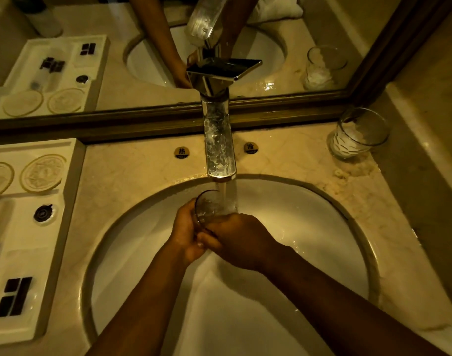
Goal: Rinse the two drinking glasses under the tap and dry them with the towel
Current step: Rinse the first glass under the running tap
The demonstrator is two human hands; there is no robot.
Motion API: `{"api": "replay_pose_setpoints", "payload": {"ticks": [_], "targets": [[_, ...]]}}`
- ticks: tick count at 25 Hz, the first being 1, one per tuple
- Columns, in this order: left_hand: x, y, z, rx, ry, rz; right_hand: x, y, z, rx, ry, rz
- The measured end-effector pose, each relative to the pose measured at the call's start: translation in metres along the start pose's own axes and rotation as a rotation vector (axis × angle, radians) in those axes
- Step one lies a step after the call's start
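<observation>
Both hands met over the middle of the sink basin (309, 227), directly below the tap spout (219, 155), so that the running water (228, 199) fell straight into the drinking glass (209, 206) they shared. The left hand (186, 232) was wrapped around the glass from its outer side, gripping the wall. The right hand (243, 240) was closed over the lower part from the other side, its fingers overlapping those of the left. The glass was tilted with its mouth turned up and away from the person, which seemingly let the stream strike the inside while the spill ran off into the basin rather than onto the worktop (132, 170).

The second glass (358, 134) stood upright well beyond the right hand, on the worktop at the far corner by the mirror frame (142, 119), something white bunched inside it. It was probably set there to wait its turn, clear of the splash. Far to the outside of the left hand lay a white amenity tray (40, 253) with round coasters (41, 173). No towel could be made out on the worktop, so drying looked not yet begun.
</observation>
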State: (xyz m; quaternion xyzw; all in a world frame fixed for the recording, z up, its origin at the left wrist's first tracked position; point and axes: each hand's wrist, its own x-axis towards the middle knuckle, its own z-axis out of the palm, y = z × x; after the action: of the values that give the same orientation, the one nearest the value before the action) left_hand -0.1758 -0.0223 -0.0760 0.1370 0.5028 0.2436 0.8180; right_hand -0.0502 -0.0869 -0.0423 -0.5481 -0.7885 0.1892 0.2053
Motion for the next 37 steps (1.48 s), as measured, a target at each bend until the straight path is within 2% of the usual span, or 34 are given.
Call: {"api": "replay_pose_setpoints", "payload": {"ticks": [3,6,10,12,16,19,20,22,25,27,29,31,33,37], "targets": [[-0.009,0.016,-0.001,0.137,-0.089,-0.019,-0.002,0.012,-0.010,-0.068,-0.093,-0.113],[-0.009,0.019,-0.009,0.252,-0.120,-0.077,0.000,0.012,-0.013,0.005,-0.190,-0.111],[-0.004,0.014,-0.017,0.220,-0.104,-0.053,0.001,0.001,-0.007,0.116,-0.074,-0.036],[-0.006,0.013,-0.014,0.207,-0.066,0.000,0.002,-0.012,0.003,0.217,0.016,0.149],[-0.004,0.004,0.001,0.215,0.066,0.251,0.018,-0.030,0.012,0.704,0.102,0.736],[-0.004,-0.002,0.007,0.167,0.082,0.365,0.027,-0.030,0.011,1.001,0.214,0.838],[-0.004,-0.002,0.007,0.151,0.062,0.362,0.026,-0.028,0.010,0.992,0.220,0.808],[-0.008,0.002,0.006,0.179,0.068,0.321,0.018,-0.021,0.009,0.761,0.177,0.639],[-0.006,0.011,0.004,0.220,0.081,0.203,0.006,-0.002,0.010,0.317,0.101,0.195],[-0.003,0.011,0.003,0.101,0.055,0.077,0.006,0.004,0.009,0.041,0.082,-0.048],[-0.001,0.008,0.001,-0.008,0.026,-0.053,0.007,0.009,0.009,-0.118,0.060,-0.171],[-0.002,0.004,0.000,0.005,-0.020,-0.120,0.006,0.018,-0.001,-0.110,-0.026,-0.191],[0.000,0.003,0.003,0.039,-0.046,-0.126,0.004,0.027,-0.013,-0.052,-0.092,-0.134],[0.003,0.001,0.015,-0.029,-0.018,0.046,0.000,0.017,-0.008,0.027,0.052,0.083]]}}
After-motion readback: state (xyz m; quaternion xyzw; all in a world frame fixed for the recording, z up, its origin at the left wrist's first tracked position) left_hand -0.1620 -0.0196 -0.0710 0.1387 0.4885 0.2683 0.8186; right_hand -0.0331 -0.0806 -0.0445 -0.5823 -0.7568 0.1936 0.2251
